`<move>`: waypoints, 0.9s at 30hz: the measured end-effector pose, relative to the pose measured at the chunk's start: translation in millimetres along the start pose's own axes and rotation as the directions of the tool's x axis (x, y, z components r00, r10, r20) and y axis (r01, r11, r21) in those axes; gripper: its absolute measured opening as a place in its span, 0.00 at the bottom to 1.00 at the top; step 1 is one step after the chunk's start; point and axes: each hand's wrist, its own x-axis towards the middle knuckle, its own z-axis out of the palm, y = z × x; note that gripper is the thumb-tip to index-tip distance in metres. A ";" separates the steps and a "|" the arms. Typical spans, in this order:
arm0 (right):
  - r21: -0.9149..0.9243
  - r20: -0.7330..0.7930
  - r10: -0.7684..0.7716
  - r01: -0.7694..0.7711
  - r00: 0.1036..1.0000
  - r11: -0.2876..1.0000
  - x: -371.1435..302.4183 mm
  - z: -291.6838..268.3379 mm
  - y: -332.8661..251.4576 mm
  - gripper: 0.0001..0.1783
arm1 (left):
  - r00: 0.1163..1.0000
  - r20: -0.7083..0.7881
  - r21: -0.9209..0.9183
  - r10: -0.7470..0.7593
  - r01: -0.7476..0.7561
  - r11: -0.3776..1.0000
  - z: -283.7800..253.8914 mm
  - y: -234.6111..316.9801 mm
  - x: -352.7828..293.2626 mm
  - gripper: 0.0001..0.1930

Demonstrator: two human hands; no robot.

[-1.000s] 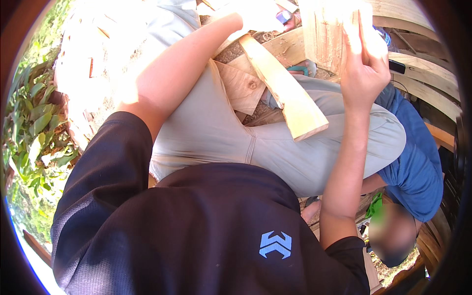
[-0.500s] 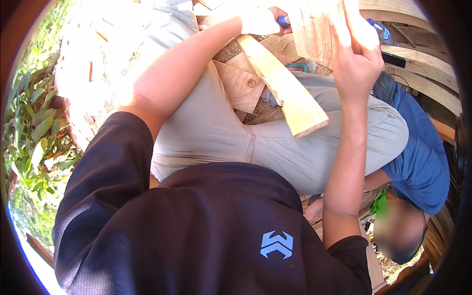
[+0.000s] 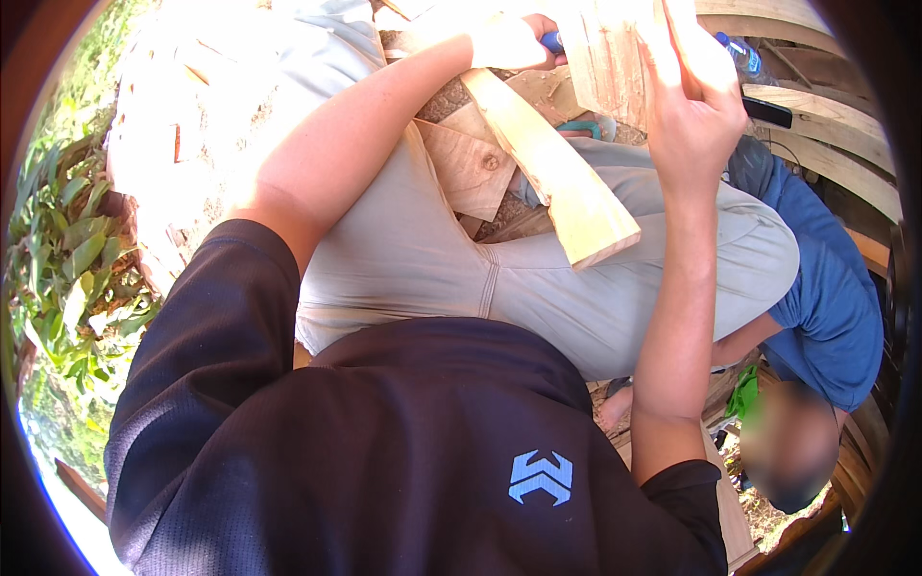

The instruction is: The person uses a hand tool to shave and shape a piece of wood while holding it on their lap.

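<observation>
At the top of the head view, my right hand (image 3: 699, 120) is closed on a pale wooden board (image 3: 605, 72), which stands tilted up with a rough face. Left of it, my left hand (image 3: 523, 43) is closed round a blue thing (image 3: 553, 41), perhaps a handle. Only a short blue end shows, beside the board; strong glare washes out much of that hand. Between my legs, a long wooden strip (image 3: 552, 168) slants with its near end by my right thigh. Under it is a flat wooden piece (image 3: 468, 168) with a knot.
A person in a blue shirt (image 3: 826, 278) sits close on my right. Beyond my right hand are a plastic bottle (image 3: 746, 60), a black object (image 3: 766, 112) and curved wooden slats (image 3: 816, 115). Green plants (image 3: 77, 240) grow at the far left.
The person on my right has shifted slightly to the right. My hands and the board have barely moved.
</observation>
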 end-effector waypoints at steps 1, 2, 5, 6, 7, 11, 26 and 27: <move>0.002 0.000 0.005 -0.005 1.000 1.000 0.1 0.3 -0.1 0.17 | 0.999 -0.023 0.001 0.042 -0.042 0.999 4.6 -4.9 2.5 0.13; 0.004 0.000 0.011 -0.011 1.000 1.000 0.1 0.6 -0.2 0.17 | 0.995 -0.047 0.004 0.084 -0.084 0.996 7.7 -10.5 4.7 0.13; -0.021 0.008 0.006 -0.005 1.000 1.000 -0.6 -0.4 1.7 0.16 | 0.995 0.033 -0.121 0.098 -0.093 0.988 8.5 -15.1 7.9 0.14; -0.033 0.012 0.000 0.000 1.000 0.999 -0.7 -1.0 2.4 0.16 | 0.994 0.051 -0.096 0.096 -0.091 0.991 7.8 -14.6 8.2 0.14; -0.038 -0.006 -0.005 0.004 1.000 0.999 1.1 -0.6 0.8 0.16 | 0.994 0.066 -0.069 0.092 -0.087 0.994 5.5 -14.6 7.2 0.14; -0.026 -0.063 0.040 -0.042 0.997 0.999 2.8 4.0 -0.7 0.15 | 0.944 -0.076 0.191 0.320 -0.301 0.934 11.9 -35.3 11.7 0.12; -0.032 -0.113 0.098 -0.102 0.989 0.994 7.5 9.1 3.4 0.10 | 0.996 0.067 0.036 0.054 -0.057 0.998 -14.8 -6.1 -9.5 0.10; -0.016 -0.109 0.095 -0.098 0.989 0.995 7.7 9.5 7.2 0.10 | 0.996 0.068 0.035 0.054 -0.057 0.998 -15.3 -6.6 -7.5 0.10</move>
